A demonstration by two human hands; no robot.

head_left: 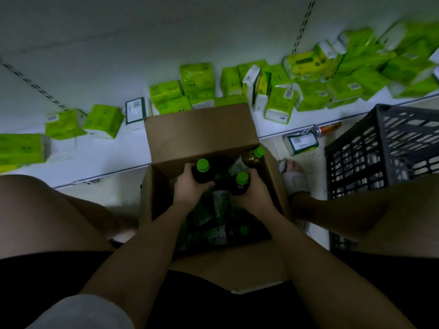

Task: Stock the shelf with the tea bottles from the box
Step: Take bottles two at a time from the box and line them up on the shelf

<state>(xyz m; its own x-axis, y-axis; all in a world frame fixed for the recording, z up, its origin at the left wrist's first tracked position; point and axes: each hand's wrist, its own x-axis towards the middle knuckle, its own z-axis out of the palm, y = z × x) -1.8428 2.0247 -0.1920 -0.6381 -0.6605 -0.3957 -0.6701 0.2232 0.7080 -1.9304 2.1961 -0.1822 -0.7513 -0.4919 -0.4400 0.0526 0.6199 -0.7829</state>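
Observation:
An open cardboard box (pixel 202 131) stands on the floor between my knees, against the low white shelf (pixel 114 153). Inside it lie dark tea bottles with green caps. My left hand (pixel 190 188) grips one upright tea bottle (pixel 202 170) by its body. My right hand (pixel 255 194) grips a second tea bottle (pixel 241 184) beside it. A third bottle (pixel 251 157) leans at the box's far right corner. More bottles (pixel 221 231) lie deeper in the box, in shadow.
Green and yellow tissue packs (pixel 197 86) are scattered along the shelf behind the box. A black plastic crate (pixel 384 148) stands at the right. A white pack (pixel 300 143) and a can (pixel 329 129) lie on the floor by my sandalled foot (pixel 293 176).

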